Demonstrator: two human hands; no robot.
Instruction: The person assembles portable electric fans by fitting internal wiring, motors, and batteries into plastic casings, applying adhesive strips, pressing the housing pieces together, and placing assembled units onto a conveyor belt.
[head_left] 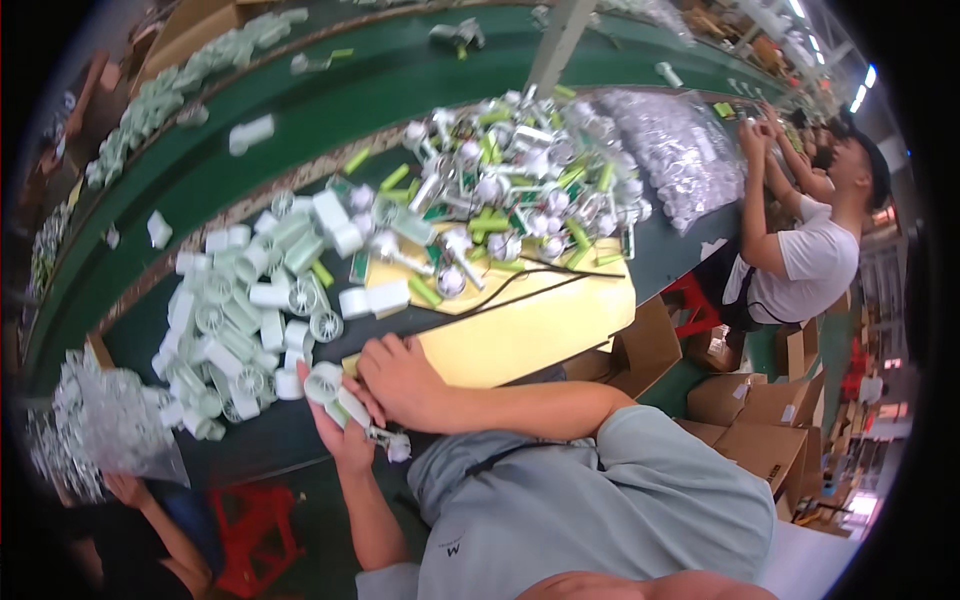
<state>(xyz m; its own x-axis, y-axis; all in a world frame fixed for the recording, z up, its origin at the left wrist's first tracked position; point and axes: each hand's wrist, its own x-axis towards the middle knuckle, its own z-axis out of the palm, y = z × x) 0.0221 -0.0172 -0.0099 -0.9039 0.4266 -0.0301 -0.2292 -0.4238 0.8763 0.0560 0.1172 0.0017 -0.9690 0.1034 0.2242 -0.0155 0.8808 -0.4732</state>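
One pale housing [323, 385] is pinched by the fingers of the left hand [347, 440], just off the yellow sheet's [540, 330] near-left end; one white-headed part [398, 447] is seen at its lower end, seating not visible. Right hand [402, 382] is curled beside it; whether anything is pinched can't be told. Fitting appears to be in hand; alignment and a steady hold seem called for next. Left of sheet: housing heap [270, 295], too overlapped to be counted. On/beyond sheet: assembly heap [505, 246], same. Two bags are seen: clear bag [670, 145] beyond-right, filled bag [120, 405] far left.
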